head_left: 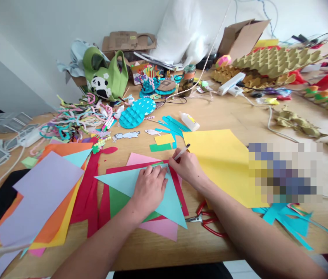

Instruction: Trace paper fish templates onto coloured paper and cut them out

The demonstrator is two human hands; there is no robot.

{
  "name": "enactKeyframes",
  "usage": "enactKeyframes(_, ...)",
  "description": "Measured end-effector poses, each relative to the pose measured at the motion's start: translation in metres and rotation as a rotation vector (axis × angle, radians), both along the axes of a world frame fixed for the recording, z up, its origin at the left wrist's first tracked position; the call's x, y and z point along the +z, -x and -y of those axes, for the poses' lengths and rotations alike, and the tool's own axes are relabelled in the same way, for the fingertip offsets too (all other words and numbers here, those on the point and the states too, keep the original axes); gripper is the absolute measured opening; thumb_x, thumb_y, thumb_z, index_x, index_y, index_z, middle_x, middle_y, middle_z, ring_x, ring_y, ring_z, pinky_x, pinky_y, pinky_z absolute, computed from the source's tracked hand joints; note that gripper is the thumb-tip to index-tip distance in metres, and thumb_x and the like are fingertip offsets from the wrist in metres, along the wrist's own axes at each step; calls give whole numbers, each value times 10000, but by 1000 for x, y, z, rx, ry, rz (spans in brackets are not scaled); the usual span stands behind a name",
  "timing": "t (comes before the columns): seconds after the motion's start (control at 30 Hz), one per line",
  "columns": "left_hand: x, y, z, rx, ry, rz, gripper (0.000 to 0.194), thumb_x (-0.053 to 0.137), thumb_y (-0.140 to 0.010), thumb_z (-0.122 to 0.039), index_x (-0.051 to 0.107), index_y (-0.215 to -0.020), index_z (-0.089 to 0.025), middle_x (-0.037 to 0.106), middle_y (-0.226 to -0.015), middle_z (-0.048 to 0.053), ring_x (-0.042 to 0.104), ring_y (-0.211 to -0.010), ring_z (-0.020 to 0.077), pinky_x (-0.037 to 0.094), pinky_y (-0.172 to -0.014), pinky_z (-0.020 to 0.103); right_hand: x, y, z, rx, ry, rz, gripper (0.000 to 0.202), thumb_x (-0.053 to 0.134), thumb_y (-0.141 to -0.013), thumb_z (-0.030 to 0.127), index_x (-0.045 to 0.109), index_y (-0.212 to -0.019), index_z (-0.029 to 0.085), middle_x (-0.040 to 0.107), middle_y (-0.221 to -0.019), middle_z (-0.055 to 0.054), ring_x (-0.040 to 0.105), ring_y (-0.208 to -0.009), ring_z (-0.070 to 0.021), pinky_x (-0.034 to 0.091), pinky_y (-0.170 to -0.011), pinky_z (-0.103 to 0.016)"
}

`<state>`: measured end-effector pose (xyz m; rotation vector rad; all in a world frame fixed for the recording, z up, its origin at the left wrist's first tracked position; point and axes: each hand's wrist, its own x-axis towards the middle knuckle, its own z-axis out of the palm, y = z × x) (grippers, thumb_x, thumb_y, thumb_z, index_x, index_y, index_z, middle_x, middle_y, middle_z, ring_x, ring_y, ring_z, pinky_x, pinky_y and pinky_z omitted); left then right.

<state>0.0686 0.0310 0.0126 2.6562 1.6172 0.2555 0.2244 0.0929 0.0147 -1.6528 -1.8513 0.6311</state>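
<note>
My right hand [185,164] is closed around a white pen [182,152] with a dark end. It rests by the top corner of a light blue paper triangle [120,180]. My left hand [150,186] lies flat on the triangle, fingers together and pointing away from me. A narrow pale thing shows at its fingertips, too covered to name. Under the triangle are green paper [119,201], red paper [105,203] and pink paper [164,229]. Red-handled scissors [210,221] lie beside the stack, partly below my right forearm.
Coloured sheets [47,190] overlap at left, beside red paper strips [84,193]. A large yellow sheet [218,155] lies at right. Farther back are a glue bottle [189,121], a pipe-cleaner heap [76,116], a green panda bag [105,77], a power strip [231,83] and egg trays [280,60].
</note>
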Motion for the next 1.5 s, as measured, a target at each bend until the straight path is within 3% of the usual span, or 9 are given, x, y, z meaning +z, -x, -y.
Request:
enactKeyframes(0.23, 1, 1, -1, -6, -1, -6, 378, 404, -962, -304, 512, -1306, -193, 599, -1172, 86, 485, -954, 243, 413, -792, 407, 9, -5, -2, 52, 75, -39, 184, 567, -693, 211, 426, -575, 217, 541, -524, 29, 494, -503, -116, 336, -508, -228)
enactKeyframes(0.43, 1, 1, -1, -14, 9, 3, 374, 414, -960, -300, 507, -1307, -195, 602, -1160, 79, 485, -955, 239, 407, -800, 398, 7, -8, -3, 113, 126, -106, 181, 560, -705, 240, 434, -577, 215, 536, -531, 32, 487, -526, -119, 322, -504, -226)
enactKeyframes(0.8, 2, 2, 2, -13, -4, 20, 350, 414, -962, -299, 520, -1282, -204, 610, -1130, 80, 504, -962, 236, 405, -789, 393, 0, -5, 15, 16, 106, -202, 169, 532, -733, 284, 433, -608, 226, 513, -538, 38, 457, -497, -122, 325, -474, -238)
enactKeyframes(1.5, 1, 2, 2, -9, 6, 42, 348, 383, -963, -264, 542, -1262, -185, 609, -1157, 97, 514, -990, 241, 425, -792, 407, -3, -2, 29, 57, -11, -157, 245, 528, -789, 297, 390, -600, 225, 446, -519, 59, 374, -477, -98, 306, -484, -231)
